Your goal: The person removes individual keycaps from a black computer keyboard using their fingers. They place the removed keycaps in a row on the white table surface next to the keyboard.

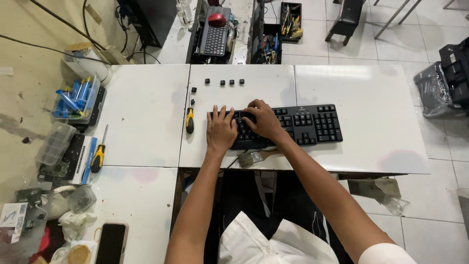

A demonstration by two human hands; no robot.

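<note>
Spanning most of the view, a white bench (371,122) is seen from above, with a black keyboard (303,124) lying near its middle, close to the near edge. Both hands are laid on the left half of that keyboard. The left hand (221,129) is pressed flat on the keyboard's left end, fingers spread apart and clamped on nothing. The right hand (264,120) is rested just beside it, fingers curled down onto the keys; whether anything is pinched under them cannot be told. A small brush (256,156) with a wooden handle is placed at the near edge, touching the keyboard's near side, partly under the right forearm. A yellow-and-black screwdriver (189,120) is set just left of the left hand, pointing far. Four loose black keycaps (224,82) are lined in a row farther off, with two more keycaps (193,95) near the screwdriver's tip. A second screwdriver (99,154) is found well to the left, and a dark phone (111,243) is laid at the near left corner.
</note>
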